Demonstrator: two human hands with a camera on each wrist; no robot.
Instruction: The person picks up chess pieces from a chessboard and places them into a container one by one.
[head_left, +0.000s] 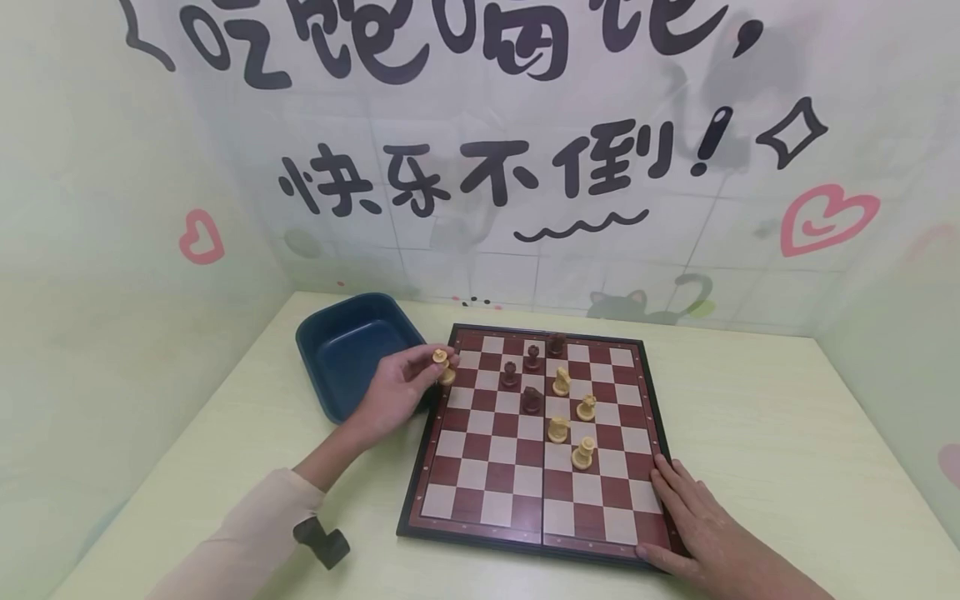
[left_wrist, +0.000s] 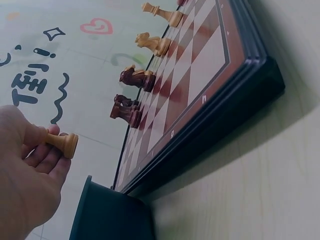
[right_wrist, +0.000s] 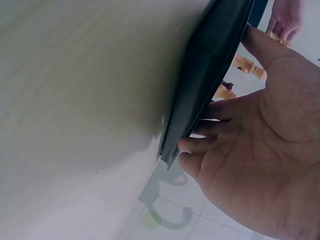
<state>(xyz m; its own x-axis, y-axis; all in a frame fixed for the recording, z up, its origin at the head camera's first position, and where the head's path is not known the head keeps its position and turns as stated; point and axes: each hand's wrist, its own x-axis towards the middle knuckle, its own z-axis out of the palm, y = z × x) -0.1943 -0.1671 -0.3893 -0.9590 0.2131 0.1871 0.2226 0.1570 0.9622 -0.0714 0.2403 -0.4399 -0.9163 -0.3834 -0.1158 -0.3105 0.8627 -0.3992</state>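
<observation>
Between thumb and fingers, my left hand (head_left: 393, 387) pinches a pale wooden chess piece (head_left: 447, 375) with a crown-like top, over the left edge of the chessboard (head_left: 468, 504). In the left wrist view its flared base (left_wrist: 70, 146) points away from the fingers, apart from the board. My right hand (head_left: 701, 521) rests along the board's near right edge, fingers extended. Several pieces stand toward the board's middle and far side, among them a dark knight (head_left: 532, 400), a pale knight (head_left: 557, 429) and a pale piece (head_left: 582, 453) nearest me.
A dark blue bin (head_left: 336, 406) stands left of the board, close beside its far left corner. The pale tabletop (head_left: 795, 433) extends around both. Behind it hangs a wall covering (head_left: 480, 275) with large black writing. A black strap end (head_left: 322, 542) hangs by my left sleeve.
</observation>
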